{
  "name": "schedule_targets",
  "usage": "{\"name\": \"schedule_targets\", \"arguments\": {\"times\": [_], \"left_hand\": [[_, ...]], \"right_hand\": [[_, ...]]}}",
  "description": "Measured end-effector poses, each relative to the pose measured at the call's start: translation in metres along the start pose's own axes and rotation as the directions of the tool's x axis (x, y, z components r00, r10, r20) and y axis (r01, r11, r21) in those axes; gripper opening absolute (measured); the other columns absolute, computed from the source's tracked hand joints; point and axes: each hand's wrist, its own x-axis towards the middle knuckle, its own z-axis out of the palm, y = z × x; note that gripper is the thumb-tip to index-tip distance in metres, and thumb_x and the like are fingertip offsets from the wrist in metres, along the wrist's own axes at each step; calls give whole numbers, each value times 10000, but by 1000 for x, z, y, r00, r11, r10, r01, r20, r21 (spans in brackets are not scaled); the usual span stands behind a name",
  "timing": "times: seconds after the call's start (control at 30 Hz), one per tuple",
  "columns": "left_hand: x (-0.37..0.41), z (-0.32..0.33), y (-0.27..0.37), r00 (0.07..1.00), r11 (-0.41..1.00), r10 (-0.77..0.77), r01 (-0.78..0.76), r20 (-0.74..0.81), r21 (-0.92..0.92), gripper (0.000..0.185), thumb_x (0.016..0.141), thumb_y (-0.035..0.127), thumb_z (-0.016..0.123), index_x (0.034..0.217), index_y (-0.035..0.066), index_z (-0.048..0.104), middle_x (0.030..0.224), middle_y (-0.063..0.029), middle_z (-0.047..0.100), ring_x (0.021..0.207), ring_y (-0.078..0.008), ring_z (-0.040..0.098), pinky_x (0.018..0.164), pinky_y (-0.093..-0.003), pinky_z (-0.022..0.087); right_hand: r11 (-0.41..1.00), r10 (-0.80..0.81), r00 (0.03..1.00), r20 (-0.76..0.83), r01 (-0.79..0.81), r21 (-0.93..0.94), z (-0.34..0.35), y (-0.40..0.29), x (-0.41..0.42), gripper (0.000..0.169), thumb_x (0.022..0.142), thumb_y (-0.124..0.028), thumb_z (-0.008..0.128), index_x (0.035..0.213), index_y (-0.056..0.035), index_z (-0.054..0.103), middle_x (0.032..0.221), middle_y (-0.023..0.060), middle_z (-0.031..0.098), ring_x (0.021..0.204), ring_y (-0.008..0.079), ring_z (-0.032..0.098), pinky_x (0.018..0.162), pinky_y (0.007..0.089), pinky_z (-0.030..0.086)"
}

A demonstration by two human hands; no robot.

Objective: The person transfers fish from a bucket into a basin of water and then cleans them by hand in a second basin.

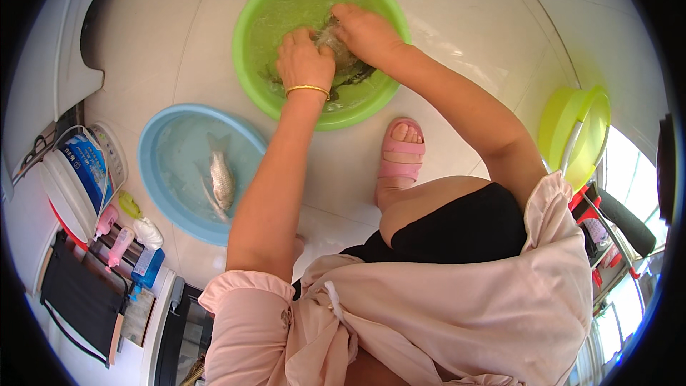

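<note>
A green plastic basin [242, 78] of water stands on the floor in front of me. My left hand [306, 59], with a gold bracelet at the wrist, and my right hand [365, 33] are in it, gripping what looks like a dark grey fish [348, 61] from either side. Splashing water and my fingers hide much of its shape. Nearer me, to the left, is a blue oval basin [153, 185] of cloudy water. A silvery scaled fish [221, 178] lies in it, tail away from me, with a narrow pale piece along its left side.
Pale floor tiles [209, 53] surround the basins. My foot in a pink sandal [401, 153] is just below the green basin. On the left are pink bottles [120, 244], a blue bottle [147, 267] and a black folding seat [83, 289]. A yellow-green bucket [571, 128] stands on the right.
</note>
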Motion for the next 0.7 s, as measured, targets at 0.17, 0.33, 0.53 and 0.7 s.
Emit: {"name": "schedule_targets", "arguments": {"times": [0.17,0.33,0.53,0.7], "left_hand": [[1,-9,-2,968,903,250,-219,36,-368,460,888,126,643,1326,49,525,1226,-176,606,1117,-353,573,983,-426,451],[-3,-19,-1,947,789,277,-127,162,-601,396,953,145,608,1325,43,517,1126,-132,633,936,-214,618,875,-328,497],[-9,-29,8,959,696,217,-21,182,-718,340,981,223,600,1263,39,549,904,-36,629,751,-79,539,697,-253,470],[1,-39,12,952,808,75,117,297,-578,366,962,351,635,1092,9,628,753,-20,612,661,-90,524,611,-265,452]], "right_hand": [[926,-143,990,-5,136,353,-19,-5,-7,190,922,-152,607,1082,-48,600,1034,146,629,875,349,631,810,425,508],[766,34,992,123,-104,634,-55,-13,-22,236,927,-154,650,1141,-58,628,975,33,645,829,155,622,798,303,513],[507,101,989,109,-146,850,-61,-13,-21,225,952,-176,643,1142,-57,626,920,9,632,793,99,618,751,251,525],[482,174,972,155,-222,848,-65,-17,-23,222,959,-184,642,1143,-60,626,890,10,623,773,93,616,742,250,531]]}}
